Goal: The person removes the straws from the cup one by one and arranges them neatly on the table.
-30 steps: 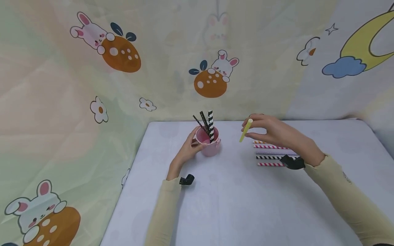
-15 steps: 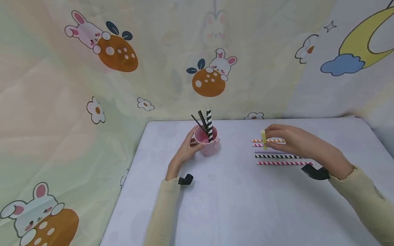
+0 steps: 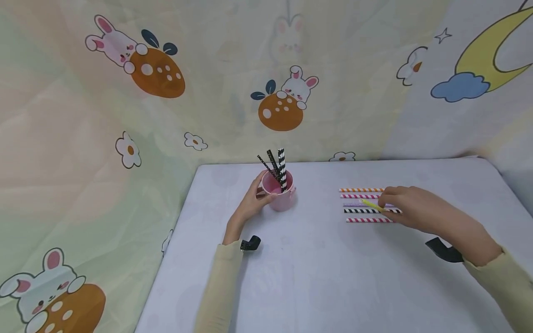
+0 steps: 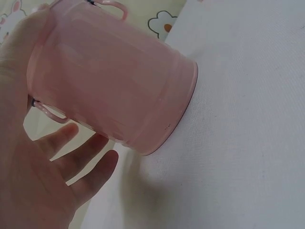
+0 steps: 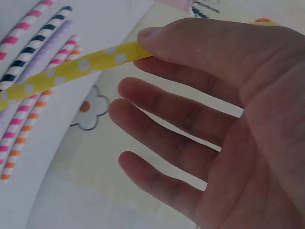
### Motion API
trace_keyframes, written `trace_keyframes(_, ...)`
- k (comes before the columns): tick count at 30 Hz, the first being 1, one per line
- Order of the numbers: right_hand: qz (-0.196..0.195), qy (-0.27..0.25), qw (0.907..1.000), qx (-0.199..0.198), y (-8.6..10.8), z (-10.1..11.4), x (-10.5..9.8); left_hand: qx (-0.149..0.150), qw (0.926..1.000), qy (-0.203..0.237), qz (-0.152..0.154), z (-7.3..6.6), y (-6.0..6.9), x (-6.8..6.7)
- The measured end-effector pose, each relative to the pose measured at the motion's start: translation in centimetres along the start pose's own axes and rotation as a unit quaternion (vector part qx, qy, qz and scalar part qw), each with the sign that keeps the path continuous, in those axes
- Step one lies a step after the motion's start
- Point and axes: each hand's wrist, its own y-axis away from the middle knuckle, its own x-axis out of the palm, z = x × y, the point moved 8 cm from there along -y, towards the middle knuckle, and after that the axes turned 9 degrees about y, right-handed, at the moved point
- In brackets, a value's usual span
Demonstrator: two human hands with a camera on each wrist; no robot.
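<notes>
At the left, my left hand [image 3: 250, 203] holds the rim of a small pink bucket [image 3: 284, 201] between thumb and fingers. Small looped handles stick out from its sides in the left wrist view. Several black patterned paper straws [image 3: 282, 164] lean inside. My right hand [image 3: 429, 215] pinches the end of a yellow paper straw with white dots [image 5: 71, 69] between thumb and index finger; its other fingers are extended. That straw is over a row of paper straws: orange-striped [image 3: 360, 190], pink-striped [image 3: 359, 197], pale purple [image 3: 351, 204], black-striped [image 3: 354, 211] and red-striped [image 3: 368, 220].
A white cloth covers the table [image 3: 300, 277]. Behind it and at the left hangs a printed curtain [image 3: 225, 92] with rabbits and flowers. Each wrist wears a black camera mount [image 3: 251, 243].
My right hand has moved right and down with the yellow straw, from beside the row to over it, and the straw has tipped from upright to nearly level. The left hand stays at the bucket.
</notes>
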Motion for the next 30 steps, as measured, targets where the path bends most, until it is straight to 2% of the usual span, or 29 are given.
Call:
trace_keyframes(9, 0.013, 0.028, 0.9995, 0.001, 1.6, -1.3, 3.4, 0.002, 0.9999, -0.005, -0.009, 0.0, 0.1, -0.1)
trace_keyframes(16, -0.006, 0.027, 0.9996, 0.009, 2.2, -1.7, 5.9, 0.005, 0.9999, -0.006, -0.008, 0.1, 0.1, -0.2)
trace_keyframes(23, -0.008, 0.035, 0.9981, 0.050, 2.1, -1.6, 8.3, 0.008, 0.9999, -0.009, -0.007, 0.1, 0.0, -0.2)
trace_keyframes(30, -0.022, 0.031, 0.9966, 0.073, 2.2, -1.6, 9.5, 0.003, 0.9999, -0.010, -0.006, 0.3, -0.1, -0.1)
